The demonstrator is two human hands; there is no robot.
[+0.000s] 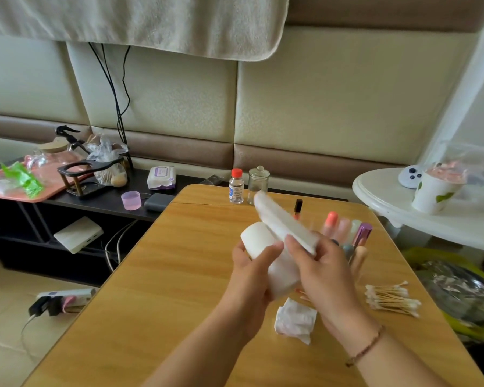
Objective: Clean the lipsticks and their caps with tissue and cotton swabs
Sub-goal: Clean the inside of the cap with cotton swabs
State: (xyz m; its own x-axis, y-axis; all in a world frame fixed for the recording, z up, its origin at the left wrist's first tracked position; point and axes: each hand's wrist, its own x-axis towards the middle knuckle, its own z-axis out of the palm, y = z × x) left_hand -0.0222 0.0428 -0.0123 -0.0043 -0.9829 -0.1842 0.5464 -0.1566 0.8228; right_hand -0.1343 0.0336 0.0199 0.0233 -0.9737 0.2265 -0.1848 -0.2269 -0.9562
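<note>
My left hand grips a white tissue roll above the middle of the wooden table. My right hand pinches the loose strip of tissue that runs up from the roll. Behind my hands stand several lipsticks, among them one with a coral tip and a purple metallic tube; some are hidden by my right hand. A crumpled tissue lies on the table under my wrists. A pile of cotton swabs lies at the right.
A small bottle with a red cap and a glass jar stand at the table's far edge. A dark tube stands near them. A white round table is close on the right, a cluttered black shelf on the left.
</note>
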